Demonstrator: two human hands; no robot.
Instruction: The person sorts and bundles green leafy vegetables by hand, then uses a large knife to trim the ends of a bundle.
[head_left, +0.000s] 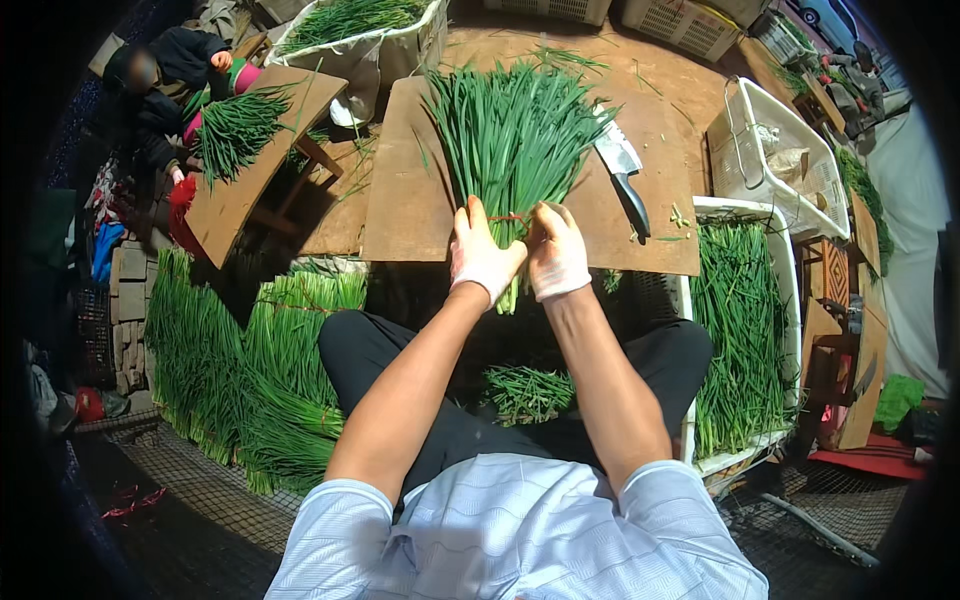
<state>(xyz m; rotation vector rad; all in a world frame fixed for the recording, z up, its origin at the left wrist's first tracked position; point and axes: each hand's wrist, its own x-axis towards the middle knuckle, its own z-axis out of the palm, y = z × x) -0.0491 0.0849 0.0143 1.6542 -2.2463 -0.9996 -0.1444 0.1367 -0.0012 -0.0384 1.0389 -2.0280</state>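
Observation:
A bunch of long green garlic chives lies on a wooden board, leaves pointing away from me and pale stem ends over the near edge. My gloved left hand grips the bunch on its left side near the stems. At the right side, my gloved right hand has its fingers curled at a thin red tie that runs across the bunch. A cleaver with a black handle rests on the board to the right of the leaves.
A white crate of chives stands at my right, another crate beyond it. Tied chive bundles stand at my left. A co-worker sits at a low wooden bench at upper left. Cut scraps lie near the cleaver.

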